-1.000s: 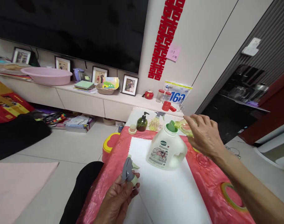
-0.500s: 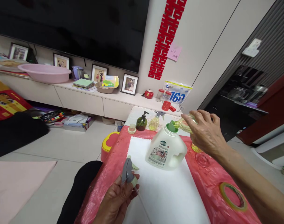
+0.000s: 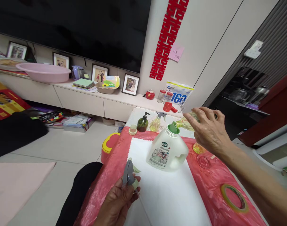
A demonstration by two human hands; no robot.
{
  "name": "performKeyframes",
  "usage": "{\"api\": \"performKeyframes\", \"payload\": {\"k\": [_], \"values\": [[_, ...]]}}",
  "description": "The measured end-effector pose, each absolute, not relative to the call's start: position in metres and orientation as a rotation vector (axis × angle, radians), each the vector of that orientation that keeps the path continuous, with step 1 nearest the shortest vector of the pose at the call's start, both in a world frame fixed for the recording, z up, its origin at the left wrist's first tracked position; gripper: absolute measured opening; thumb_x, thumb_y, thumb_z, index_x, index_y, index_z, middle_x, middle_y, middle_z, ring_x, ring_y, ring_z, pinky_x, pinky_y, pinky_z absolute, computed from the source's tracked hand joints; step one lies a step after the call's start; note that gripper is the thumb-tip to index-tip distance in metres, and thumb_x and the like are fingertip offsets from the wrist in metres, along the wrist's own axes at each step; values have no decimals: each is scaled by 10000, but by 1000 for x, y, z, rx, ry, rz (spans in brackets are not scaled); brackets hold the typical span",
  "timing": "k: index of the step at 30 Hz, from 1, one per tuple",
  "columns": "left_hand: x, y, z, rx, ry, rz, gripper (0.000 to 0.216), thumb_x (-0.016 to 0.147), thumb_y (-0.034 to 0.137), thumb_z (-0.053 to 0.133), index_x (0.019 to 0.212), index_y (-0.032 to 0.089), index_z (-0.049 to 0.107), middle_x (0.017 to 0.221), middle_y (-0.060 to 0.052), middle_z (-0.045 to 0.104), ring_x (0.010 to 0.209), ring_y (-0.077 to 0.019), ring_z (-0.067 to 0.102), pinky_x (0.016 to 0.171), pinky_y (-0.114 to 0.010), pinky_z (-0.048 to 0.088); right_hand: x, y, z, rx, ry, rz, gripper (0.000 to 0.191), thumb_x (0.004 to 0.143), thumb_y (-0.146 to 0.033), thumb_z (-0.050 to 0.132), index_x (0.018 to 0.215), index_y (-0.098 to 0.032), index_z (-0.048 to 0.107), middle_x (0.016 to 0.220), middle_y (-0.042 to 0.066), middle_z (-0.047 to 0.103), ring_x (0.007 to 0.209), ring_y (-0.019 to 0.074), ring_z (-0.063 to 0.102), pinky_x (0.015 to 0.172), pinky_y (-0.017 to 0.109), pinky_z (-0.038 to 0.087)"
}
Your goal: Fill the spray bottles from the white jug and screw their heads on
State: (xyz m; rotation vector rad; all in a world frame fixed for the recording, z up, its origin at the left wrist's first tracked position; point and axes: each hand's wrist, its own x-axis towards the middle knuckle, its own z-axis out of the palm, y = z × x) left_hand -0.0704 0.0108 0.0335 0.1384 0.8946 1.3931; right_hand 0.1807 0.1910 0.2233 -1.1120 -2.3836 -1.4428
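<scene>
My right hand (image 3: 210, 131) is closed around a clear bottle of yellow liquid (image 3: 186, 124), tipped on its side with its neck at the green spout of a white detergent jug (image 3: 168, 149). The jug stands upright on a white cloth (image 3: 167, 194) over a red table cover (image 3: 204, 179). My left hand (image 3: 117, 202) grips a grey spray-trigger head (image 3: 129, 175) with a thin tube hanging from it, near the table's front left corner.
Behind the jug stand a dark green pump bottle (image 3: 143, 122), a clear spray bottle (image 3: 157, 122) and a small cap (image 3: 132, 129). A tape roll (image 3: 234, 194) and a small yellow lid (image 3: 198, 147) lie on the right. A yellow-red stool (image 3: 110, 146) stands left of the table.
My right hand has lifted the clear bottle and tipped it toward the jug's spout. The left hand has kept its hold on the trigger head.
</scene>
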Motion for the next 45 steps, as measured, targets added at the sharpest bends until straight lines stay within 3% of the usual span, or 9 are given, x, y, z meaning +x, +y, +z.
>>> {"api": "performKeyframes", "payload": {"k": [9,45], "values": [[-64,10,31,149,899,1449,503,550,359,986,994,208,806,1033,-109,799,787,-202,720,764,-305,539,180,191,227,-1046,-2389,-1493,637,759,-16,603,1343,-259,523,1375,142,574,1248,313,490,978,503,294],[-71,9,29,118,905,1387,503,530,307,991,989,208,809,1049,-111,803,823,-221,736,810,-325,569,164,180,230,-896,-2391,-1710,345,963,-95,534,1279,-225,580,1434,153,577,1300,303,470,1030,547,335]]}}
